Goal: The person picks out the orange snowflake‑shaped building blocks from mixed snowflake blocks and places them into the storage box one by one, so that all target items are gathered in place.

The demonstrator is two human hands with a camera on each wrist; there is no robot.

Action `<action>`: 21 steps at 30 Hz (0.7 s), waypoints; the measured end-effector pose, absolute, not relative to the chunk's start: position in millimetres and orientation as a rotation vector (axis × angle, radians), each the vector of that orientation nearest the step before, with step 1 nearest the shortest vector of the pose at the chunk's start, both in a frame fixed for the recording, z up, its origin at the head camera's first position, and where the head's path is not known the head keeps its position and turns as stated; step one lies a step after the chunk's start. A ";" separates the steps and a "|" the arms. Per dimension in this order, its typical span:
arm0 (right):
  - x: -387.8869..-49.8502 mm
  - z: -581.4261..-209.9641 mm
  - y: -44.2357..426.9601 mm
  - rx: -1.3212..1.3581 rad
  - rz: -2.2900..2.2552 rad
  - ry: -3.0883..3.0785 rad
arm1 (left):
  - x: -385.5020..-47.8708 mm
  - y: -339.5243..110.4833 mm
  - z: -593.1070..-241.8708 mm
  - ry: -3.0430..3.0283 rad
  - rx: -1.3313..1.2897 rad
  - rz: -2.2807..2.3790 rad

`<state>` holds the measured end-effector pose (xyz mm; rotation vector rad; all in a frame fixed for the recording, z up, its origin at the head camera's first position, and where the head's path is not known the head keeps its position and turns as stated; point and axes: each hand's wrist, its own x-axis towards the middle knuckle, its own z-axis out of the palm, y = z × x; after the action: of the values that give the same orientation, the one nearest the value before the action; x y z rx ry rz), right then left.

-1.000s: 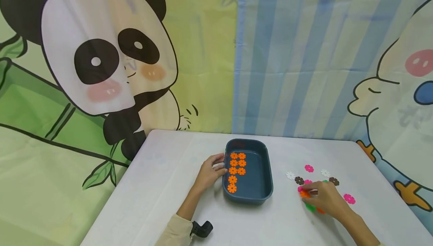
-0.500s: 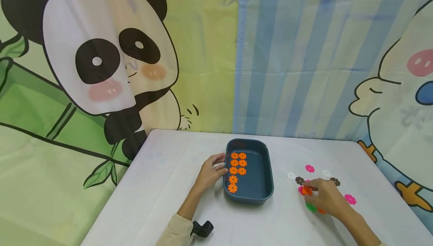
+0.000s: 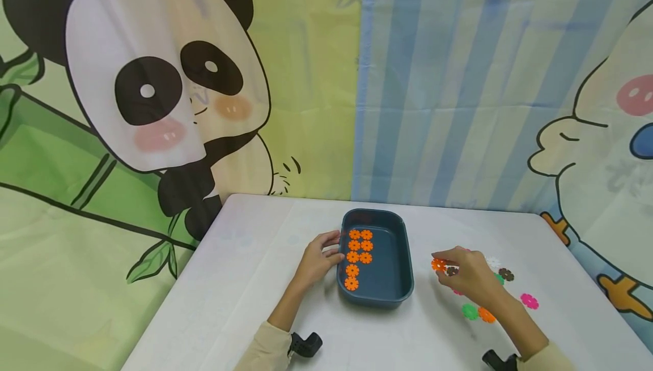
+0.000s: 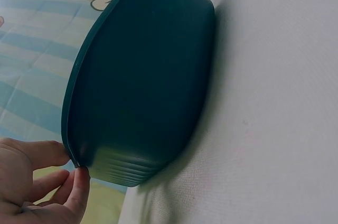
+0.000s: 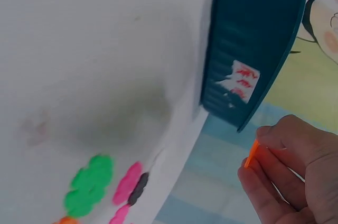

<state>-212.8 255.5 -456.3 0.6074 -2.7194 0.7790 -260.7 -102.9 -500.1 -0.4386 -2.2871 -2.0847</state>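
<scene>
In the head view my left hand (image 3: 315,259) holds the left rim of a dark blue-green tray (image 3: 391,297). The left wrist view shows its fingertips (image 4: 79,174) at the rim. Inside the tray, several orange flower-shaped discs (image 3: 352,270) lie in two columns, the left one longer. My right hand (image 3: 471,277) pinches another orange flower-shaped disc (image 3: 437,264) between thumb and finger, raised to the right of the tray. In the right wrist view that disc (image 5: 252,154) appears edge-on. Part of the loose disc pile is hidden beneath the right hand.
Loose flower-shaped discs lie around the right hand: green (image 3: 470,311), orange (image 3: 487,315), pink (image 3: 529,301), brown (image 3: 506,274) and white (image 3: 493,263). The white table (image 3: 245,263) meets a cartoon-printed curtain (image 3: 306,105) at its back edge. A torn label (image 5: 245,81) marks the tray's outer side.
My right hand has lifted the orange disc from the pile and moved it left and away from me, uncovering the green and orange discs. My left hand and the tray stay put.
</scene>
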 end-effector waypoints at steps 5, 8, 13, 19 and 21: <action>-219.8 -449.3 235.6 0.676 0.822 -2.670 | -261.2 -102.6 -500.2 -2.285 -0.443 -2.092; -223.9 -444.3 222.9 0.706 0.836 -2.655 | -261.4 -103.0 -500.3 -2.284 -0.448 -2.089; -229.3 -439.2 202.0 0.741 0.841 -2.657 | -260.5 -103.5 -499.1 -2.290 -0.444 -2.087; -233.7 -436.9 178.4 0.803 0.877 -2.654 | -260.5 -103.3 -500.1 -2.291 -0.443 -2.095; -235.3 -437.1 171.1 0.825 0.876 -2.649 | -260.6 -103.3 -500.5 -2.292 -0.446 -2.089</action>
<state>-235.3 171.1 -437.1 0.8248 -2.6495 0.8762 -260.6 -103.3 -500.5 -0.4461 -2.2921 -2.0886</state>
